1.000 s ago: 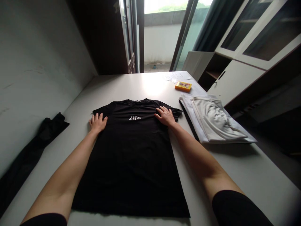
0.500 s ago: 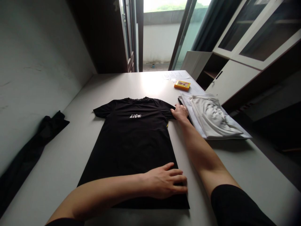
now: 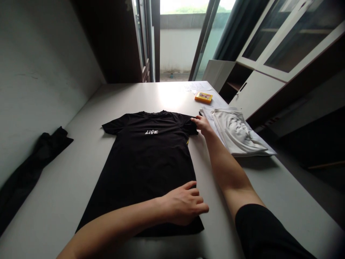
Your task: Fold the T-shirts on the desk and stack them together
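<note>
A black T-shirt with white "LIFE" lettering lies flat, front up, on the grey table. My left hand reaches across my body and rests on the shirt's bottom right corner, fingers curled over the hem. My right hand is stretched out to the shirt's right sleeve, fingers closed on the sleeve's edge.
A stack of folded white garments lies at the table's right. Beyond it sit a small orange box and some papers. A dark cloth lies along the left wall. White cabinets stand to the right, a glass door ahead.
A second ago both hands lay flat by the shirt's shoulders. The left hand crossed to the bottom right hem; the right hand slid out to the right sleeve and took hold of it.
</note>
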Demonstrator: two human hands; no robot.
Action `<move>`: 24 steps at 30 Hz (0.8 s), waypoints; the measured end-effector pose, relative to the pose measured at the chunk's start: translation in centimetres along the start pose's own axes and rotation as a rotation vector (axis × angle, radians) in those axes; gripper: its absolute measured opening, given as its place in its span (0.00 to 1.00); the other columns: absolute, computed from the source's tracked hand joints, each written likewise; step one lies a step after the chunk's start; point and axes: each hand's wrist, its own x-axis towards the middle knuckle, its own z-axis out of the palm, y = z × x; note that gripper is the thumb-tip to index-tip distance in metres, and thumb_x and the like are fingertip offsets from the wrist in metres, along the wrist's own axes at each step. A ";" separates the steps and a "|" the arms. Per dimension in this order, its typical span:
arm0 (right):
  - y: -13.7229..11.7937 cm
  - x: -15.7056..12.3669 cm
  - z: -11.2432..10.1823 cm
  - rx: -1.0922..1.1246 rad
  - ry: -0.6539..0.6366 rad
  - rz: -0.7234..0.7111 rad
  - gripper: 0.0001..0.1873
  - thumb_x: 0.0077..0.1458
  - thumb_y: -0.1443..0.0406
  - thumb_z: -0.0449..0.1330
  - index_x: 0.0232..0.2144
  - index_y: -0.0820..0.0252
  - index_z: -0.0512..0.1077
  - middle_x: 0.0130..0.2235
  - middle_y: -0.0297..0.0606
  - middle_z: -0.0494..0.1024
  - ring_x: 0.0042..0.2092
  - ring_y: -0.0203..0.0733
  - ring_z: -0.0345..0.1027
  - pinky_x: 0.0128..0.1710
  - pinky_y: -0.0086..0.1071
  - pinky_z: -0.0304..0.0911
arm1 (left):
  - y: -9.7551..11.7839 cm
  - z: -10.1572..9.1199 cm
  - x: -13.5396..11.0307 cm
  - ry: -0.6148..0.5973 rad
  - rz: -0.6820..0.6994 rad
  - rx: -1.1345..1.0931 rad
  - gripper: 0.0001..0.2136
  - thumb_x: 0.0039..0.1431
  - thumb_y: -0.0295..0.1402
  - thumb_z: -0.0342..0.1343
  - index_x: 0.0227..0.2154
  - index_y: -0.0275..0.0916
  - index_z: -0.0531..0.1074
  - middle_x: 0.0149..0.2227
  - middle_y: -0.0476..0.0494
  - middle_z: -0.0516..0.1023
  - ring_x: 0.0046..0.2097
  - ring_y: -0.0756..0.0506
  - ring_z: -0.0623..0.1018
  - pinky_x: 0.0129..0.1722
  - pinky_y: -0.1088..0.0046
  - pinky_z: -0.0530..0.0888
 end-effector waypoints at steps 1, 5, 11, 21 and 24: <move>-0.3 0.0 0.3 0.064 -0.001 0.023 0.21 0.49 0.49 0.66 0.35 0.58 0.68 0.25 0.28 0.66 0.25 0.34 0.60 0.23 0.25 0.57 | -0.1 -0.2 -0.3 0.009 -0.007 0.011 0.07 0.64 0.31 0.55 0.44 0.41 0.72 0.38 0.45 0.77 0.44 0.42 0.73 0.68 0.53 0.56; -1.8 0.2 1.8 0.252 -0.046 0.058 0.19 0.50 0.52 0.67 0.34 0.56 0.66 0.24 0.27 0.66 0.24 0.33 0.59 0.22 0.24 0.55 | -0.3 -0.9 -2.0 0.059 -0.017 0.038 0.04 0.66 0.34 0.55 0.39 0.41 0.73 0.37 0.45 0.75 0.43 0.42 0.72 0.67 0.54 0.58; -5.7 2.0 5.3 0.459 -0.304 0.065 0.12 0.53 0.64 0.67 0.38 0.59 0.70 0.25 0.29 0.70 0.22 0.33 0.62 0.20 0.24 0.59 | 0.2 -2.6 -6.2 0.097 -0.116 -0.014 0.03 0.67 0.34 0.57 0.38 0.42 0.72 0.40 0.48 0.76 0.44 0.45 0.73 0.63 0.61 0.62; -11.1 2.7 16.3 0.519 -0.185 0.023 0.09 0.60 0.66 0.63 0.44 0.59 0.71 0.29 0.30 0.73 0.24 0.31 0.68 0.23 0.24 0.66 | 1.3 -3.5 -13.5 0.146 -0.265 -0.267 0.09 0.62 0.26 0.58 0.44 0.43 0.69 0.44 0.53 0.80 0.51 0.48 0.77 0.72 0.60 0.46; -11.5 3.0 19.1 0.511 -0.174 -0.010 0.10 0.62 0.65 0.60 0.47 0.58 0.72 0.31 0.30 0.73 0.25 0.31 0.69 0.25 0.24 0.67 | 1.8 -3.9 -14.1 0.103 -0.283 -0.224 0.09 0.63 0.27 0.60 0.43 0.44 0.70 0.41 0.54 0.78 0.44 0.48 0.76 0.68 0.64 0.56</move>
